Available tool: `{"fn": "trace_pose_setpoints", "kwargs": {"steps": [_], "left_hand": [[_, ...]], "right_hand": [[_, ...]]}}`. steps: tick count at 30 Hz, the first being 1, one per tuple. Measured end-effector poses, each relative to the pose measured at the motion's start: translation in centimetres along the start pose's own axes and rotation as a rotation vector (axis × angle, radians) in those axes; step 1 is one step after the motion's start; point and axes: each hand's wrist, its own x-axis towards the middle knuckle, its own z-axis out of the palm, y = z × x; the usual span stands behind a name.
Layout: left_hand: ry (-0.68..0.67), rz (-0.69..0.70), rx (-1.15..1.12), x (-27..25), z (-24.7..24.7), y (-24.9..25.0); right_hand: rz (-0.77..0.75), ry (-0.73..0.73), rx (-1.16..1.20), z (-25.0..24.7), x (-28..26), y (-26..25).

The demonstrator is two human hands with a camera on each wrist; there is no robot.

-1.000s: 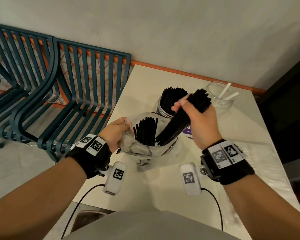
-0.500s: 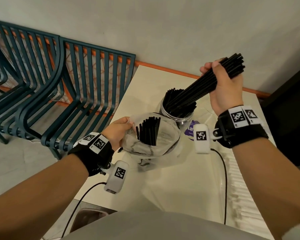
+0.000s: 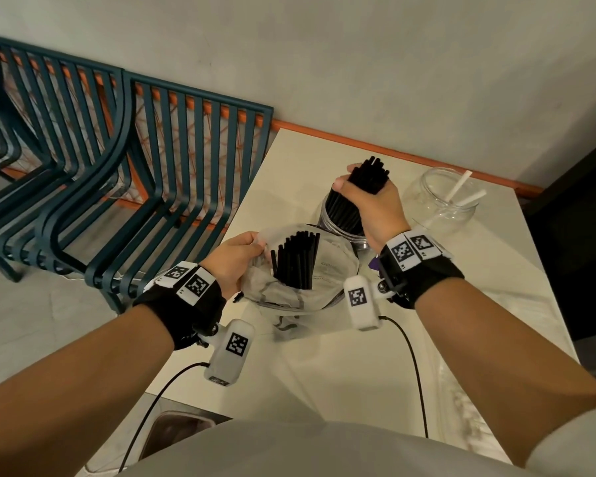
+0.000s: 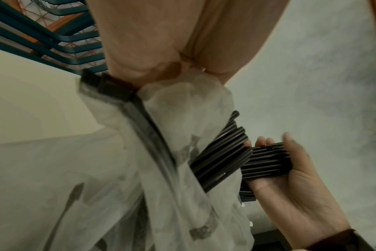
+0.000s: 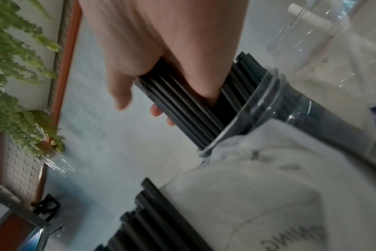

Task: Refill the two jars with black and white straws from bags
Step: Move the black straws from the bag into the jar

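My right hand (image 3: 367, 196) grips a bundle of black straws (image 3: 369, 175) whose lower ends stand inside the clear jar of black straws (image 3: 339, 218); the right wrist view shows the same bundle (image 5: 182, 105) entering the jar's rim (image 5: 247, 108). My left hand (image 3: 236, 258) pinches the edge of a clear plastic bag (image 3: 331, 270) and holds its mouth wide, with more black straws (image 3: 296, 259) standing in it. At the back right, a second clear jar (image 3: 441, 197) contains two white straws (image 3: 460, 184).
The cream table (image 3: 341, 373) runs to a wall with an orange skirting strip. Teal metal chairs (image 3: 124, 173) stand left of the table. Another clear plastic bag (image 3: 468, 401) lies along the table's right edge. Camera cables trail off the near edge.
My right hand lifted the bundle of black straws out of the bag, swung it up high, then brought it down into the black-straw jar. The left hand kept holding the bag.
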Motion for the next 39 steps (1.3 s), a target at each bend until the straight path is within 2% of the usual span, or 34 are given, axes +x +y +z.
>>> {"fn": "trace_pose_setpoints", "kwargs": {"steps": [5, 10, 12, 14, 17, 19, 21, 25, 29, 31, 35, 37, 39], "left_hand": [[-0.006, -0.005, 0.007, 0.1, -0.1, -0.1], [-0.013, -0.019, -0.001, 0.2, -0.1, -0.2], [-0.010, -0.021, 0.001, 0.2, -0.1, -0.1], [-0.011, -0.022, 0.000, 0.2, -0.1, -0.1], [-0.004, -0.022, 0.005, 0.2, -0.1, -0.1], [-0.007, -0.020, 0.005, 0.2, -0.1, -0.1], [-0.011, -0.020, 0.003, 0.3, -0.1, -0.1], [-0.007, -0.013, 0.008, 0.2, -0.1, 0.0], [0.001, -0.004, 0.009, 0.0, 0.0, 0.1], [-0.005, 0.003, 0.012, 0.0, 0.0, 0.1], [-0.011, 0.004, 0.002, -0.1, 0.0, 0.1], [-0.011, 0.008, 0.003, -0.1, 0.0, 0.1], [-0.013, -0.002, 0.004, -0.1, -0.1, 0.0]], "right_hand": [[-0.054, 0.032, 0.076, -0.3, 0.0, -1.0], [-0.362, 0.123, -0.292, -0.6, 0.1, -0.3], [-0.453, 0.129, -0.362, -0.5, -0.1, -0.2], [-0.465, 0.079, -0.473, -0.5, -0.2, 0.2], [-0.486, -0.055, -0.768, -0.4, 0.3, 1.5], [-0.485, -0.114, -0.863, -0.3, 0.9, 1.9], [-0.489, -0.106, -0.884, -0.2, 1.4, 1.6], [-0.610, -0.069, -0.962, -0.1, 1.5, 0.8], [-0.518, -0.261, -1.214, -0.6, 1.0, 2.2], [-0.511, -0.309, -1.338, -1.1, 0.4, 2.4], [-0.579, -0.112, -1.409, -2.3, -1.0, 1.7], [-0.470, -0.027, -1.338, -3.2, -1.4, 2.0], [-0.307, -0.043, -1.281, -4.0, -1.3, 2.6]]}}
